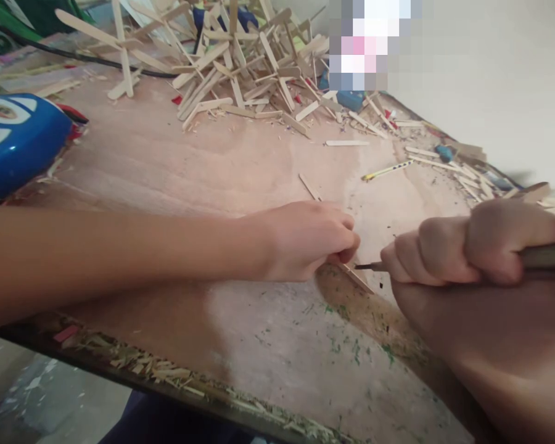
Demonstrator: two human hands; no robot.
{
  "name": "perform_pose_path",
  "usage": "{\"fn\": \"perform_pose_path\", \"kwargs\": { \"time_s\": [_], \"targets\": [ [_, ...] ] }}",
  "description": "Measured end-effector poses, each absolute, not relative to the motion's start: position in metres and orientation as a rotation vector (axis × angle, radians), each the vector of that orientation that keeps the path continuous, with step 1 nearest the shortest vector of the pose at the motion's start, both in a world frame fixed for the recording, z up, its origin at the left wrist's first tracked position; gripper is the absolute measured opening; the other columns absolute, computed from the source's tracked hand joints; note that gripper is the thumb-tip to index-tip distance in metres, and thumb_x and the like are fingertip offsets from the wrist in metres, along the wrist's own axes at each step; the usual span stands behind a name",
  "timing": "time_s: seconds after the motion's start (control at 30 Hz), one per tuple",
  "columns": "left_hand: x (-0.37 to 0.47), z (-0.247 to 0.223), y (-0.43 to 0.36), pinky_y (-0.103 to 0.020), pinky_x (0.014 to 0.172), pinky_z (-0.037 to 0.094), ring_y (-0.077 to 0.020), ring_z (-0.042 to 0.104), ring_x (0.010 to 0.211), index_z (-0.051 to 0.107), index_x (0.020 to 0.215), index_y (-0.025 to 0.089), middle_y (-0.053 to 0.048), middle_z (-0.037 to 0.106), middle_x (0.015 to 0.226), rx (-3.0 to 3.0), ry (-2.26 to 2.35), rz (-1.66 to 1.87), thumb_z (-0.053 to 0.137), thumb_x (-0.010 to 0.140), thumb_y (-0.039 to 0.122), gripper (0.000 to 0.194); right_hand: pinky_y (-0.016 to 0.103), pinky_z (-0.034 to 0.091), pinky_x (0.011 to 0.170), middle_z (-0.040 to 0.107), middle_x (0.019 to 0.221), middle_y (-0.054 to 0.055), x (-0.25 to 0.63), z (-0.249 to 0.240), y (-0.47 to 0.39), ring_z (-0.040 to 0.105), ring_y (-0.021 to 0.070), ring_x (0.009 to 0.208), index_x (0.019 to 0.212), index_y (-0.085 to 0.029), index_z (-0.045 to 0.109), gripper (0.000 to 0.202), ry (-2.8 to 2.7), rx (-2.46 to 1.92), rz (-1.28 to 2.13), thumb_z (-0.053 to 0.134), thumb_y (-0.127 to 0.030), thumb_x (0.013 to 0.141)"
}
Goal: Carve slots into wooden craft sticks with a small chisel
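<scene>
My left hand (309, 240) reaches across the table with its fingers closed down on a thin wooden stick (357, 280). One end of the stick shows beyond the knuckles and the other at the fingertips. In a fist, my right hand (448, 253) grips a hand tool (548, 255) with a thick dull handle and a slim dark metal tip. That tip points left, at the stick's edge close to my left fingertips. Whether it touches the stick I cannot tell. The tool's exact kind is unclear.
Many wooden craft sticks (231, 61), some joined into crosses, are heaped at the back. A blue and white object (23, 139) stands at left. A yellow patterned pencil-like stick (388, 169) and more sticks (474, 176) lie at right. Wood scraps (157, 368) line the front edge.
</scene>
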State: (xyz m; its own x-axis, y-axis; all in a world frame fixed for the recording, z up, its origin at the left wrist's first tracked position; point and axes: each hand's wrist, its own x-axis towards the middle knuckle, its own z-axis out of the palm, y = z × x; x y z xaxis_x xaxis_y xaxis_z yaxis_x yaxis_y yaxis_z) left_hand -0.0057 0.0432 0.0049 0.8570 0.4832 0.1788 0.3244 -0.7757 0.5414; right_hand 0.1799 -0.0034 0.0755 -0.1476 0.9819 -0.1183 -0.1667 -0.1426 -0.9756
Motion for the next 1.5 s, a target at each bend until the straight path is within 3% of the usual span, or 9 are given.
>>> {"fn": "perform_pose_path", "kwargs": {
  "time_s": [0.17,0.27,0.43,0.53,0.67,0.83,1.07,1.3,1.5],
  "targets": [
    [-0.006,0.003,0.043,-0.029,0.087,0.052,-0.0209,0.073,0.099,0.084,0.099,0.02,-0.003,0.081,0.099,2.521,0.601,0.427,0.073,0.095,-0.003,0.026,0.03,0.02,0.042,0.002,0.045,-0.005,0.175,0.076,0.002,0.014,0.0083,0.039,0.049,-0.018,0.016,0.087,-1.309,-1.079,1.438,0.082,-0.047,0.097],
    [-0.005,-0.001,0.044,-0.029,0.09,0.053,-0.021,0.073,0.102,0.084,0.1,0.021,-0.003,0.082,0.103,2.524,0.603,0.427,0.072,0.096,-0.001,0.025,0.029,0.019,0.04,0.002,0.042,-0.006,0.174,0.075,0.004,0.014,0.0084,0.036,0.049,-0.019,0.02,0.082,-1.331,-0.999,1.44,0.083,-0.042,0.096],
    [-0.002,-0.005,0.047,-0.029,0.09,0.053,-0.0202,0.072,0.099,0.083,0.097,0.021,-0.003,0.081,0.102,2.544,0.597,0.418,0.072,0.094,0.0,0.024,0.032,0.018,0.045,0.007,0.05,-0.005,0.178,0.073,0.004,0.01,0.0097,0.044,0.051,-0.02,0.023,0.076,-1.242,-1.105,1.394,0.068,-0.038,0.109],
    [-0.001,-0.004,0.047,-0.029,0.091,0.053,-0.0204,0.073,0.101,0.084,0.098,0.021,-0.003,0.081,0.103,2.546,0.606,0.406,0.073,0.096,0.001,0.023,0.034,0.024,0.045,0.008,0.048,-0.005,0.18,0.073,0.004,0.015,0.0112,0.043,0.051,-0.021,0.029,0.072,-1.205,-1.085,1.429,0.073,-0.038,0.106],
    [-0.002,0.002,0.045,-0.031,0.092,0.054,-0.0221,0.075,0.103,0.085,0.1,0.021,-0.004,0.082,0.106,2.544,0.625,0.391,0.073,0.096,0.0,0.024,0.03,0.014,0.043,0.002,0.047,-0.005,0.177,0.077,0.004,0.008,0.0071,0.042,0.049,-0.018,0.019,0.079,-1.255,-1.138,1.364,0.078,-0.038,0.098],
    [-0.005,0.007,0.043,-0.03,0.092,0.055,-0.0214,0.076,0.104,0.085,0.102,0.022,-0.003,0.084,0.106,2.534,0.636,0.382,0.072,0.097,0.0,0.026,0.03,0.024,0.038,0.004,0.043,-0.005,0.178,0.08,0.004,0.017,0.0078,0.037,0.048,-0.018,0.018,0.082,-1.257,-1.128,1.39,0.078,-0.037,0.1],
    [0.0,-0.007,0.047,-0.032,0.086,0.052,-0.0219,0.074,0.097,0.085,0.095,0.023,-0.002,0.082,0.1,2.545,0.62,0.43,0.075,0.092,0.002,0.023,0.033,0.03,0.043,0.009,0.051,-0.008,0.19,0.073,0.002,0.014,0.0087,0.044,0.057,-0.021,0.029,0.075,-1.322,-1.039,1.447,0.08,-0.047,0.106],
    [-0.001,-0.01,0.049,-0.032,0.085,0.051,-0.0216,0.073,0.094,0.084,0.094,0.022,-0.003,0.08,0.098,2.535,0.594,0.47,0.074,0.091,0.0,0.024,0.032,0.026,0.045,0.004,0.052,-0.006,0.183,0.072,0.0,0.014,0.0107,0.045,0.055,-0.021,0.026,0.073,-1.252,-1.139,1.385,0.073,-0.043,0.107],
    [-0.012,-0.009,0.044,-0.032,0.087,0.053,-0.0194,0.072,0.09,0.082,0.091,0.021,-0.003,0.079,0.096,2.447,0.48,0.602,0.071,0.098,0.007,0.019,0.029,0.022,0.041,0.003,0.045,-0.007,0.181,0.078,0.01,0.011,0.0073,0.041,0.048,-0.02,0.017,0.085,-1.238,-1.127,1.385,0.085,-0.049,0.091]
  ]
}}
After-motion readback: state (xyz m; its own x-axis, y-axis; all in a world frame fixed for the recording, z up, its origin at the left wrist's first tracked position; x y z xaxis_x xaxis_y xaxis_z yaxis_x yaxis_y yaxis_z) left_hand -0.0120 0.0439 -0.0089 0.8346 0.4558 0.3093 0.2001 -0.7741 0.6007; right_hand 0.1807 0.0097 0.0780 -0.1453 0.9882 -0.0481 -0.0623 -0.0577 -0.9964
